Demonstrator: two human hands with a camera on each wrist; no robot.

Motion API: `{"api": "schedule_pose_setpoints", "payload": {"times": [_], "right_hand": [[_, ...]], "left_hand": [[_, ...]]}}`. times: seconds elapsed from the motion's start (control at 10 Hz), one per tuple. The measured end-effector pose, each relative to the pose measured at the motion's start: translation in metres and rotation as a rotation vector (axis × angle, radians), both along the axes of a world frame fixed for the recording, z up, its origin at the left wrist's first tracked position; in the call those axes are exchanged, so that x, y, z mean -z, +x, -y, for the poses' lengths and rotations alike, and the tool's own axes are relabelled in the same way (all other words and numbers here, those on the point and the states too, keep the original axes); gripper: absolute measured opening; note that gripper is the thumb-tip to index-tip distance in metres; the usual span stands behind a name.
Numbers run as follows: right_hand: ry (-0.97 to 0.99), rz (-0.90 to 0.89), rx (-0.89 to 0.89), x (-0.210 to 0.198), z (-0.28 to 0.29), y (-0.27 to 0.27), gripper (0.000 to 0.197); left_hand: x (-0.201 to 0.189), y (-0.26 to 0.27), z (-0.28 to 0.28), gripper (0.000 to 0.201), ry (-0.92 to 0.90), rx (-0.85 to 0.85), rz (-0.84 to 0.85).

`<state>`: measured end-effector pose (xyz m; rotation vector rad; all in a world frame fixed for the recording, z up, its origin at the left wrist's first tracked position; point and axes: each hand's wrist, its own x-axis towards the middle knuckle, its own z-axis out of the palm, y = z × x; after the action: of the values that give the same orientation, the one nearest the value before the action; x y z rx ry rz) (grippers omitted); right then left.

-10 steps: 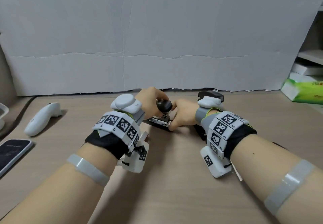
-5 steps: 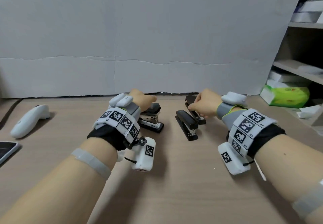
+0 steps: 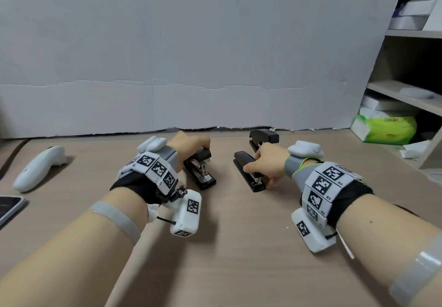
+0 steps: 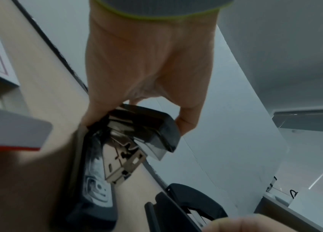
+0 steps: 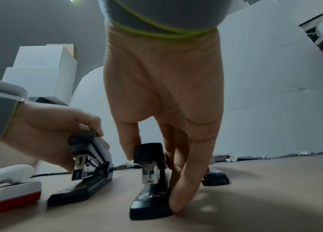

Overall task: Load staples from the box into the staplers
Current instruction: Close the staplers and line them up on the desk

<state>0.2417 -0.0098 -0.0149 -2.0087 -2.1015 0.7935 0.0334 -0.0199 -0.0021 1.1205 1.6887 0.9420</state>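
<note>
left hand (image 3: 189,146) grips one stapler (image 3: 200,170); right hand (image 3: 269,163) grips another stapler (image 3: 248,172)

Office or recording workspace: wooden desk (image 3: 239,247), white foam-board backdrop (image 3: 191,55), shelving unit (image 3: 406,67) holding boxes, stacked white cartons (image 5: 43,75).
</note>
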Motion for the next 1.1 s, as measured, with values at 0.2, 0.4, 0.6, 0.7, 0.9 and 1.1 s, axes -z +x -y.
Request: {"api": "schedule_pose_setpoints", "payload": {"times": [0.2, 0.4, 0.6, 0.7, 0.9, 1.1], "right_hand": [[-0.047, -0.066, -0.001, -0.002, 0.003, 0.002, 0.044], [-0.07, -0.125, 0.0, -0.001, 0.003, -0.013, 0.045], [-0.064, -0.142, 0.007, 0.0, -0.009, -0.032, 0.042], [-0.062, -0.141, 0.005, -0.001, -0.018, -0.04, 0.041], [-0.113, -0.179, 0.039, -0.005, -0.044, -0.059, 0.035], [-0.125, -0.154, 0.027, -0.01, -0.069, -0.077, 0.03]], "left_hand": [[-0.008, -0.012, 0.004, 0.024, -0.107, 0.055, -0.117], [-0.004, -0.007, 0.004, 0.032, -0.176, 0.053, -0.227], [0.004, -0.012, -0.007, 0.032, -0.208, 0.063, 0.044], [0.002, -0.016, -0.017, 0.029, -0.232, 0.064, 0.114], [0.002, -0.027, -0.055, 0.052, -0.241, 0.039, 0.065], [-0.003, -0.024, -0.066, 0.042, -0.104, 0.004, 0.057]]}}
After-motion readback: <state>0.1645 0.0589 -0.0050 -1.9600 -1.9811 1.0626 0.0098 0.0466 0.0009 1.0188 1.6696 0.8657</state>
